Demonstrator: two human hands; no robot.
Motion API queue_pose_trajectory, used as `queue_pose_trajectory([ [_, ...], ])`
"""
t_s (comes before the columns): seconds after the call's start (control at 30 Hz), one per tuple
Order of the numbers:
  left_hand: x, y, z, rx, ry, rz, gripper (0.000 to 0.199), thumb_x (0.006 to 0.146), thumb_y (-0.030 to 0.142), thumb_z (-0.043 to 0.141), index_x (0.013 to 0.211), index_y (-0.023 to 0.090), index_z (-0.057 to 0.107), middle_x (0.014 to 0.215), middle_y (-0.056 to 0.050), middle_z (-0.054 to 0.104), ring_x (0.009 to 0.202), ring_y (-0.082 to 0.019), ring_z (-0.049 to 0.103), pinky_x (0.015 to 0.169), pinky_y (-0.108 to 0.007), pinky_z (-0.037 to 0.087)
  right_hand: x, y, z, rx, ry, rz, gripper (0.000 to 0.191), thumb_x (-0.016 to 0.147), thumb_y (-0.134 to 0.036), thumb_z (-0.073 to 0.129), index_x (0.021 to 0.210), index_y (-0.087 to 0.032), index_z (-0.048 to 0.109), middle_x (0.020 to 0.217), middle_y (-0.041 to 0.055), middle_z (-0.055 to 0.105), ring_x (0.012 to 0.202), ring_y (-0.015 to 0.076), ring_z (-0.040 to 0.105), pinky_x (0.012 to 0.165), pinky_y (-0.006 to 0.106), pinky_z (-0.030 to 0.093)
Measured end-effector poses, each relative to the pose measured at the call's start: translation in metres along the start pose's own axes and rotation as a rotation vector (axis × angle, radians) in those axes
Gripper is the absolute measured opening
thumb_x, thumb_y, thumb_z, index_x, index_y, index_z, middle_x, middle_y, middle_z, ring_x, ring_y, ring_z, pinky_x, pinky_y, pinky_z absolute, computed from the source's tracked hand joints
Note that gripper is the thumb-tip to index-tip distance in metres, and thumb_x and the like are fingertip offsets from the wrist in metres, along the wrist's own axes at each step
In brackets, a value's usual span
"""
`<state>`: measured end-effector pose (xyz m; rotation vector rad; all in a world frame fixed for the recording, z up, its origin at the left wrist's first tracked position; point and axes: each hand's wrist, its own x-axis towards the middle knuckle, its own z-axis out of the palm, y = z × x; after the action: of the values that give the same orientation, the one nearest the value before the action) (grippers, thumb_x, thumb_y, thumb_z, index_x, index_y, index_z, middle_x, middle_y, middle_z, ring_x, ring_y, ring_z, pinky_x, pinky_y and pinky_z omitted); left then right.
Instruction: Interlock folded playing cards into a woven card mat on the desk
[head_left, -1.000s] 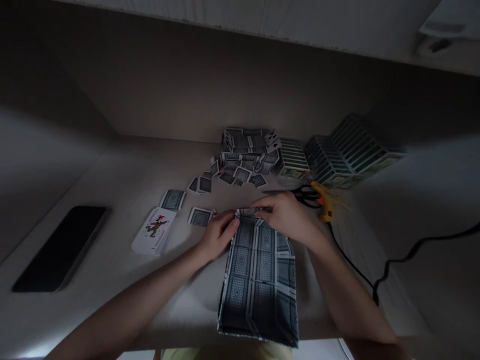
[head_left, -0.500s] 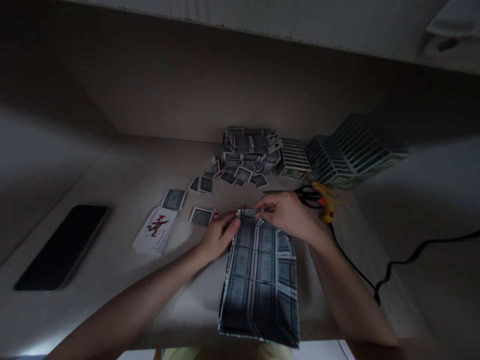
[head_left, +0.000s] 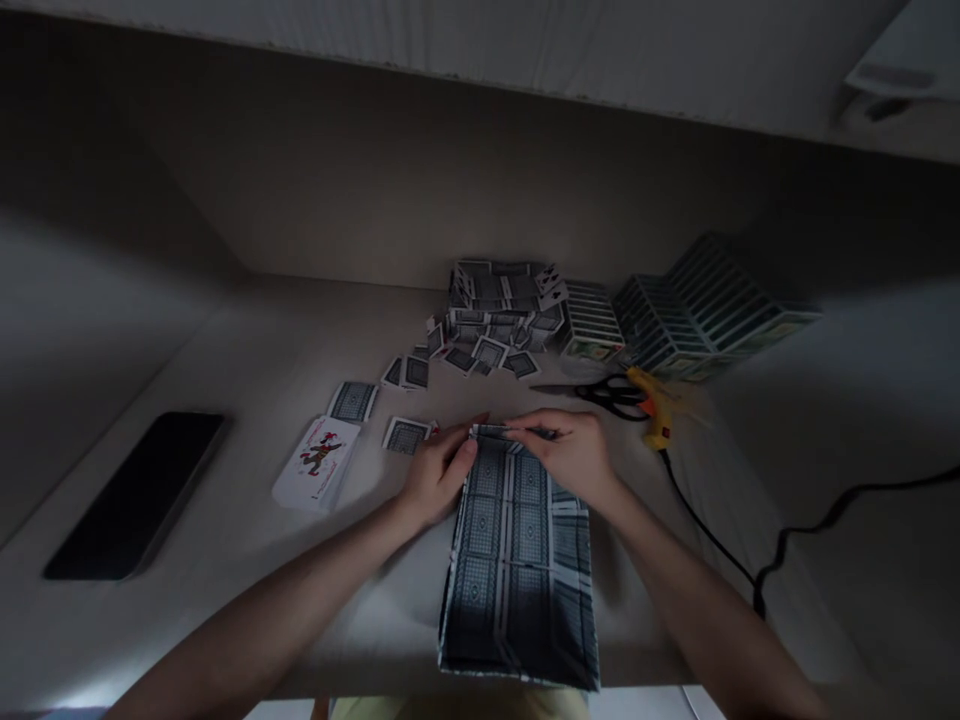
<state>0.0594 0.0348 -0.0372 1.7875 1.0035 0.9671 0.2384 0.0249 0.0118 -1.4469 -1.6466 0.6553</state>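
Observation:
An open box made of playing cards [head_left: 481, 540], with patterned card backs on its inner faces, lies at the front edge of the desk. My left hand [head_left: 439, 470] grips its far left corner, thumb on the inside and fingers behind the wall. At the far end my right hand [head_left: 566, 450] pinches the top of the wall between thumb and fingers. A small card piece [head_left: 407, 434] lies just left of my left hand. Black scissors [head_left: 611, 392] rest beyond my right hand, beside a yellow glue gun [head_left: 657, 410].
Left are a black phone [head_left: 139, 495], a card stack [head_left: 319, 462] with a joker on top and a face-down card pile [head_left: 352, 401]. Small card pieces [head_left: 489, 352] lie before a card structure [head_left: 502, 300] at the back. Striped card structures [head_left: 720, 310] stand right; a black cable [head_left: 780, 545] crosses there.
My right hand has shifted slightly down at the box's far wall, its fingers now drawn together in a pinch. More of the scissors shows. My left hand keeps its hold.

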Motion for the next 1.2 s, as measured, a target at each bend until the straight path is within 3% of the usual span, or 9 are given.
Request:
queue_pose_trajectory([
  [0.23, -0.001, 0.000, -0.007, 0.039, 0.074, -0.048, 0.042, 0.088, 0.035, 0.032, 0.111, 0.014, 0.059, 0.112, -0.009, 0.063, 0.101, -0.020, 0.058, 0.087, -0.030, 0.044, 0.008, -0.006, 0.008, -0.027, -0.090, -0.025, 0.008, 0.072, -0.022, 0.064, 0.075, -0.021, 0.071, 0.077, 0.0011, 0.072, 0.070, 0.0151, 0.067, 0.061, 0.022, 0.051],
  [0.4, 0.000, 0.000, -0.008, 0.066, 0.064, -0.070, 0.041, 0.087, 0.036, 0.033, 0.110, 0.016, 0.060, 0.110, -0.007, 0.064, 0.099, -0.019, 0.059, 0.085, -0.029, 0.045, 0.014, -0.024, -0.004, -0.304, -0.207, -0.124, 0.012, 0.077, -0.023, 0.059, 0.080, -0.024, 0.071, 0.082, 0.0000, 0.072, 0.075, 0.0158, 0.066, 0.071, 0.025, 0.049],
  [0.57, 0.000, -0.003, -0.009, 0.058, 0.047, -0.030, 0.041, 0.088, 0.036, 0.032, 0.112, 0.016, 0.059, 0.111, -0.007, 0.064, 0.100, -0.019, 0.059, 0.085, -0.029, 0.044, 0.021, -0.032, -0.013, -0.471, -0.367, -0.202, 0.014, 0.077, -0.020, 0.058, 0.083, -0.024, 0.070, 0.083, 0.0008, 0.072, 0.076, 0.0170, 0.066, 0.069, 0.026, 0.047],
  [0.83, 0.000, -0.002, -0.008, 0.030, 0.046, -0.032, 0.042, 0.088, 0.037, 0.032, 0.113, 0.016, 0.058, 0.110, -0.007, 0.064, 0.100, -0.019, 0.059, 0.086, -0.031, 0.045, 0.011, -0.015, -0.008, -0.336, -0.246, -0.192, 0.011, 0.078, -0.024, 0.058, 0.080, -0.023, 0.069, 0.080, -0.0005, 0.072, 0.072, 0.0141, 0.066, 0.066, 0.023, 0.047],
  [1.1, 0.000, -0.003, -0.007, -0.031, 0.029, -0.057, 0.044, 0.089, 0.038, 0.029, 0.117, 0.016, 0.055, 0.113, -0.008, 0.062, 0.104, -0.019, 0.057, 0.091, -0.033, 0.042, 0.013, -0.019, -0.008, -0.374, -0.271, -0.262, 0.011, 0.078, -0.019, 0.057, 0.077, -0.021, 0.068, 0.089, 0.0035, 0.069, 0.084, 0.0159, 0.062, 0.076, 0.027, 0.046],
  [1.2, 0.000, -0.004, -0.006, -0.039, 0.012, -0.087, 0.046, 0.090, 0.038, 0.025, 0.119, 0.017, 0.054, 0.115, -0.007, 0.061, 0.107, -0.018, 0.055, 0.094, -0.033, 0.040, 0.015, -0.019, -0.007, -0.414, -0.292, -0.271, 0.011, 0.078, -0.018, 0.057, 0.074, -0.020, 0.067, 0.082, 0.0045, 0.068, 0.081, 0.0163, 0.061, 0.074, 0.028, 0.045],
])
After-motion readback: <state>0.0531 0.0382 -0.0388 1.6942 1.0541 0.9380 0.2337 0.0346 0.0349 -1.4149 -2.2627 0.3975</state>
